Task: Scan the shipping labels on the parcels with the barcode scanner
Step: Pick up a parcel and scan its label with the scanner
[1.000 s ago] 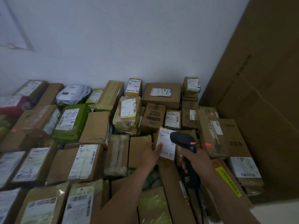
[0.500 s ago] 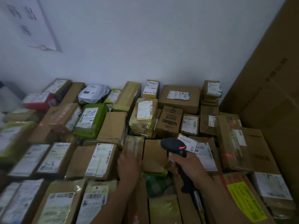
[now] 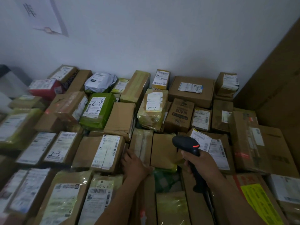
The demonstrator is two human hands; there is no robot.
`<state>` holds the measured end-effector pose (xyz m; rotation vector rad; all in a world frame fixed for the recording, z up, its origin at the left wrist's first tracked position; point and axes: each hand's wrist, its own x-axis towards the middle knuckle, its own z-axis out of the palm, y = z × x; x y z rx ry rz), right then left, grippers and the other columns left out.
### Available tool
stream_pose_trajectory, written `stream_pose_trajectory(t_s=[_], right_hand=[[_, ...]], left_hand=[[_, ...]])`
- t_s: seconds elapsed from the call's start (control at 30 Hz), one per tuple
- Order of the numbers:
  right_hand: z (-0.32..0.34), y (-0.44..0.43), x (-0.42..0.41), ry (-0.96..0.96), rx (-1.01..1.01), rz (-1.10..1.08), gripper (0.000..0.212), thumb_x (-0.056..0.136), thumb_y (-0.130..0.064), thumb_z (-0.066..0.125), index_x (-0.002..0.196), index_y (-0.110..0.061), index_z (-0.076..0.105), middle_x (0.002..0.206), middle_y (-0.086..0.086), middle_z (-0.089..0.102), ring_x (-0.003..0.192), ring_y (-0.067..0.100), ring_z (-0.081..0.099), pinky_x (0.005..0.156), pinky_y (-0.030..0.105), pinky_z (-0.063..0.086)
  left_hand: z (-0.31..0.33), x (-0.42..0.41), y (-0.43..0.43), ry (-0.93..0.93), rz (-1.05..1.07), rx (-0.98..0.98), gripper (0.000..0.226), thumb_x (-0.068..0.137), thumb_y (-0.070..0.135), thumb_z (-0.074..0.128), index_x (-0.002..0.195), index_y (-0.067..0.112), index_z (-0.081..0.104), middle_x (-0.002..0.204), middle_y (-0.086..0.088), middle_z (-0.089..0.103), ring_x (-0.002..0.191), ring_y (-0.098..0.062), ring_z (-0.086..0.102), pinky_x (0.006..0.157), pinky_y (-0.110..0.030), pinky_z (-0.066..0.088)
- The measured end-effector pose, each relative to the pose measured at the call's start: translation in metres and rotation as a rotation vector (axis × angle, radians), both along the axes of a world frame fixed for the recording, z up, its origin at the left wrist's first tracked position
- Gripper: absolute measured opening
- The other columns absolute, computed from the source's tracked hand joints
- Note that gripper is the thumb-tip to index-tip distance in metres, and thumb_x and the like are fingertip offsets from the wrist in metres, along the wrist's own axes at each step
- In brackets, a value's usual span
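Note:
Many cardboard parcels with white shipping labels cover the floor up to the wall. My right hand (image 3: 202, 164) grips the handle of a black barcode scanner (image 3: 186, 142) with a red mark on its head, held above a plain brown box (image 3: 162, 150). My left hand (image 3: 134, 164) rests palm down between a labelled brown parcel (image 3: 90, 151) and a tape-wrapped parcel (image 3: 142, 143), fingers touching the labelled parcel's right edge. A tilted labelled parcel (image 3: 217, 151) lies just right of the scanner.
A large brown carton wall (image 3: 276, 75) stands at the right. A green wrapped parcel (image 3: 97, 109) and a grey mailer bag (image 3: 100, 82) lie farther back. A paper sign (image 3: 40, 13) hangs on the white wall at upper left.
My left hand let go of the small labelled parcel it held up to the scanner and moved left and down onto the pile. The view swung left; the scanner stays in my right hand.

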<state>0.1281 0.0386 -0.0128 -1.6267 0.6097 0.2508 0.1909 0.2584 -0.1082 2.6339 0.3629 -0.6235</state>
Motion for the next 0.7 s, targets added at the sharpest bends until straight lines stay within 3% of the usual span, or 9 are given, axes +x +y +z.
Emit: stream_pose_trajectory(t_s=[0.27,0.47,0.63,0.7], right_hand=[[0.004,0.004,0.0,-0.004,-0.043,0.015,0.029,0.09,-0.027,0.071,0.072,-0.006,0.063,0.053,0.004,0.062,0.042,0.013,0.056,0.042,0.023,0.047],[0.014,0.013,-0.005,-0.066,0.011,-0.029,0.026,0.09,-0.024,0.071,0.076,-0.006,0.061,0.05,0.0,0.061,0.041,0.013,0.055,0.041,0.024,0.046],[0.032,0.024,-0.011,-0.128,0.108,-0.039,0.024,0.086,-0.029,0.075,0.081,-0.007,0.066,0.062,0.006,0.068,0.049,0.016,0.062,0.047,0.028,0.051],[0.039,0.029,-0.012,-0.134,0.186,-0.094,0.025,0.085,-0.029,0.075,0.087,-0.006,0.068,0.07,0.009,0.072,0.057,0.02,0.067,0.052,0.03,0.054]], left_hand=[[0.015,-0.008,-0.009,-0.157,0.099,-0.018,0.128,0.068,0.05,0.08,0.154,0.005,-0.004,0.153,-0.015,0.015,0.137,-0.035,0.025,0.109,-0.049,0.033],[0.049,-0.015,-0.006,-0.316,0.095,-0.038,0.123,0.072,0.059,0.074,0.155,0.009,-0.003,0.157,-0.014,0.015,0.143,-0.035,0.019,0.114,-0.052,0.025],[0.082,-0.027,0.017,-0.395,0.106,-0.252,0.106,0.072,0.047,0.077,0.155,0.019,0.017,0.153,-0.007,0.027,0.138,-0.032,0.028,0.108,-0.05,0.036],[0.095,-0.03,0.027,-0.311,0.183,-0.498,0.089,0.074,0.036,0.078,0.15,0.032,0.032,0.145,-0.002,0.04,0.128,-0.027,0.046,0.09,-0.046,0.054]])
